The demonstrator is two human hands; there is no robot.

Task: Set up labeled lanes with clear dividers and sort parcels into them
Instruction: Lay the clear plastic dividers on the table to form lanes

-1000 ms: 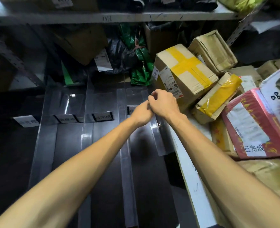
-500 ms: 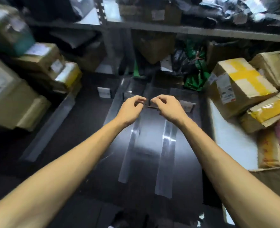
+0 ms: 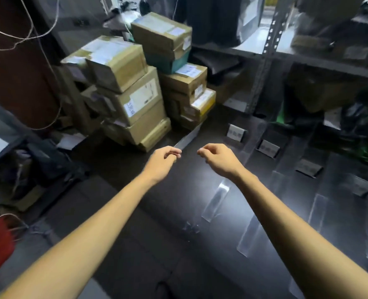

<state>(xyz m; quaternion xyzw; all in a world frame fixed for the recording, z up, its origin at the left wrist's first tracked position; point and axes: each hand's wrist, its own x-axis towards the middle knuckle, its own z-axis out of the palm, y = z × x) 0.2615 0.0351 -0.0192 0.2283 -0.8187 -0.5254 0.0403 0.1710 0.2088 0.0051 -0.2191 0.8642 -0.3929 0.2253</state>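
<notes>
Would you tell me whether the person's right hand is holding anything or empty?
Empty, it seems: the right hand has loosely curled fingers, with nothing visible between them.

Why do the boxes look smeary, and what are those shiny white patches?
Head view: the stacked boxes are smeared by motion blur; the white patches are glare on the clear dividers; the shelf post leans from wide-angle distortion.

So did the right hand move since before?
Yes. The right hand moved left along the row of labels and now sits left of the leftmost label card.
</notes>
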